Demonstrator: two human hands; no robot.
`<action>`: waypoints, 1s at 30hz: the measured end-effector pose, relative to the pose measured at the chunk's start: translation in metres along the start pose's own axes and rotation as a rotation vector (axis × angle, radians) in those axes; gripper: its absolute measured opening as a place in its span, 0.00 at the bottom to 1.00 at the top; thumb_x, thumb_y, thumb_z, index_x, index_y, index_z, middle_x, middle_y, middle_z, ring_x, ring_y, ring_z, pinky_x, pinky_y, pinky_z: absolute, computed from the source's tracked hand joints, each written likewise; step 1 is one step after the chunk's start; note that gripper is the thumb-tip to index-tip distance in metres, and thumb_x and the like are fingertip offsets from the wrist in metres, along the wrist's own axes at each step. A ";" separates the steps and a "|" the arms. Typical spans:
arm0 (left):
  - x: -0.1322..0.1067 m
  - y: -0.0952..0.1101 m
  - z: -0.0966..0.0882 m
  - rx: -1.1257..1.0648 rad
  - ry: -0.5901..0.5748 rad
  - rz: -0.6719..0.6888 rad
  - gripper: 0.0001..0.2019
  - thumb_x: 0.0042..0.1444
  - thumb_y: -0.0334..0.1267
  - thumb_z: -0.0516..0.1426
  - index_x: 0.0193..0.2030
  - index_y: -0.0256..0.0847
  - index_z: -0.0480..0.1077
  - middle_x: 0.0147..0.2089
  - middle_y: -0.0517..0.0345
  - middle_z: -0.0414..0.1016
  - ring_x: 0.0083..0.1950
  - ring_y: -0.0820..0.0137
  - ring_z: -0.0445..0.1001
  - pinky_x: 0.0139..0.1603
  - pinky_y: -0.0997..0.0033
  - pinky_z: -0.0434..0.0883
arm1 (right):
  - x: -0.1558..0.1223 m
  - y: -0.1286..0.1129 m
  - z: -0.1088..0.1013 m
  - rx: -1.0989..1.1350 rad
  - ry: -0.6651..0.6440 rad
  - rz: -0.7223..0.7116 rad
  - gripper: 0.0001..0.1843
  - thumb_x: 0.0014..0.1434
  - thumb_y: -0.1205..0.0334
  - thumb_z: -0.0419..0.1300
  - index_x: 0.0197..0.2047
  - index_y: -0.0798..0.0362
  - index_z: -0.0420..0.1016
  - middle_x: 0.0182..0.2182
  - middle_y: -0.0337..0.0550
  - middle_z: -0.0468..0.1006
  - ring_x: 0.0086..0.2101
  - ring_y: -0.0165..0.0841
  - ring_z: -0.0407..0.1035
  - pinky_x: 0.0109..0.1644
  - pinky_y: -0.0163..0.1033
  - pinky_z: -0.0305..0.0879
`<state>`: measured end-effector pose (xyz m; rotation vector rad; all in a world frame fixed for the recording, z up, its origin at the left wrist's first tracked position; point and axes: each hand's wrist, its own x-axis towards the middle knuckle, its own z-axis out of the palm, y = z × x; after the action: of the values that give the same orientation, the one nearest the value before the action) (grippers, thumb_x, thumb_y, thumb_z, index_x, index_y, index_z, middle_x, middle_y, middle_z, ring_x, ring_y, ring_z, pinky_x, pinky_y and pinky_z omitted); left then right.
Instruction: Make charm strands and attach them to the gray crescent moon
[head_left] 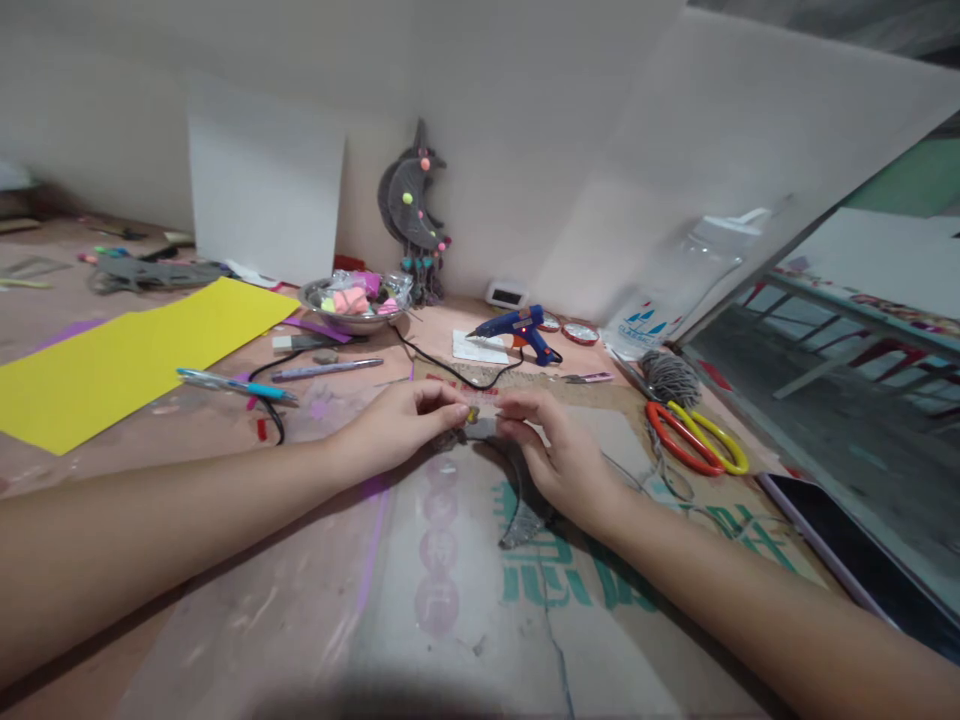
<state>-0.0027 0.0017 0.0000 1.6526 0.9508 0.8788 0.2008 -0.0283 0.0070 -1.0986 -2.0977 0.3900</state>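
Between my hands is a grey yarn-covered crescent (520,528), its lower tip pointing down over the cardboard. My left hand (409,425) is closed in a pinch beside the crescent's upper end. A tiny yellowish piece (472,413) shows at its fingertips, too small to name. My right hand (562,460) has its fingers bent round the crescent's upper part and hides some of it. Thumb and forefinger of that hand come close together near the left fingertips. A printed cardboard sheet (480,640) lies under both hands.
Behind the hands, a blue glue gun (517,323) rests by a white paper. A metal bowl (356,320) holds pompoms; a decorated crescent (412,200) leans on the wall. Scissors (694,440), grey yarn (670,378), a bottle (675,280) and a phone (855,550) are right; yellow paper (142,360) and pens (236,385) left.
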 end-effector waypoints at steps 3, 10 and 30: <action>-0.001 0.000 0.000 -0.005 -0.013 -0.012 0.11 0.54 0.43 0.57 0.36 0.37 0.74 0.34 0.55 0.76 0.34 0.71 0.71 0.34 0.74 0.66 | 0.001 0.004 0.003 0.025 0.041 0.072 0.06 0.60 0.63 0.55 0.41 0.49 0.69 0.35 0.41 0.79 0.33 0.32 0.75 0.38 0.37 0.71; -0.002 0.000 0.001 -0.018 -0.051 -0.051 0.09 0.54 0.41 0.57 0.36 0.37 0.72 0.31 0.57 0.74 0.29 0.75 0.69 0.28 0.76 0.63 | 0.001 0.000 0.000 -0.111 0.007 0.007 0.05 0.59 0.62 0.57 0.35 0.49 0.75 0.31 0.39 0.80 0.32 0.32 0.74 0.39 0.37 0.69; -0.003 0.007 0.002 0.048 -0.119 -0.038 0.08 0.55 0.39 0.55 0.33 0.36 0.69 0.27 0.62 0.69 0.26 0.77 0.64 0.25 0.79 0.60 | 0.001 0.003 0.004 -0.133 0.015 -0.102 0.01 0.59 0.66 0.58 0.36 0.50 0.70 0.30 0.38 0.77 0.30 0.29 0.72 0.36 0.33 0.68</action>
<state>-0.0013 -0.0034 0.0056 1.7018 0.9246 0.7291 0.1994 -0.0256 0.0031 -1.0612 -2.1814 0.1954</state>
